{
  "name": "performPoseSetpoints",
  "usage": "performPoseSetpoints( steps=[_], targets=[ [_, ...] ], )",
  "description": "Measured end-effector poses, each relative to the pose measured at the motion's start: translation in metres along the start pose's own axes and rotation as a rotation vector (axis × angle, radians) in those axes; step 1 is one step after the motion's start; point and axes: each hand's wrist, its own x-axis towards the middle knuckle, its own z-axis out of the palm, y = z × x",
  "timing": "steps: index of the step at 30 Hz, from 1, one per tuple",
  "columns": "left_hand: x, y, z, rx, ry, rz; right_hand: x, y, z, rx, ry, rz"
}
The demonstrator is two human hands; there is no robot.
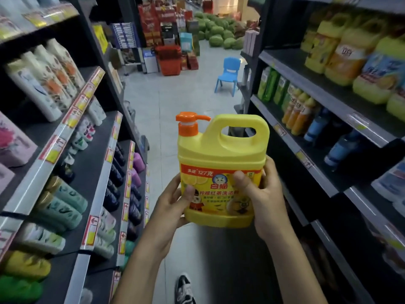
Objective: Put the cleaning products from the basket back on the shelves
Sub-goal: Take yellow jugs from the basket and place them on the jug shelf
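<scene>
Both hands hold a yellow jug (221, 172) of dish soap upright in the aisle, between two rows of shelves. The left hand (173, 207) grips its lower left side, thumb on the label. The right hand (263, 194) wraps its right side, thumb pressed on the label. An orange pump (188, 123) tops the jug. Similar yellow jugs (341, 51) stand on the right shelf (317, 88). A blue chair (228, 73) stands down the aisle.
</scene>
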Motion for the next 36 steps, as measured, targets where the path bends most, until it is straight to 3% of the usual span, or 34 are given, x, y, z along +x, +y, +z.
performPoseSetpoints(
  steps=[6,11,21,36],
  targets=[
    [0.111,0.044,-0.039,0.0,-0.027,0.039,0.105,0.007,0.05,-0.009,0.02,-0.036],
    [0.201,0.08,-0.048,0.042,-0.162,0.04,0.175,0.01,0.061,-0.001,0.127,-0.071],
    [0.381,0.107,-0.011,0.103,-0.373,-0.001,0.321,0.026,0.028,0.022,0.307,-0.118],
    [0.616,0.146,0.059,0.07,-0.427,-0.021,0.556,0.032,-0.036,-0.016,0.322,-0.175]
  ],
)
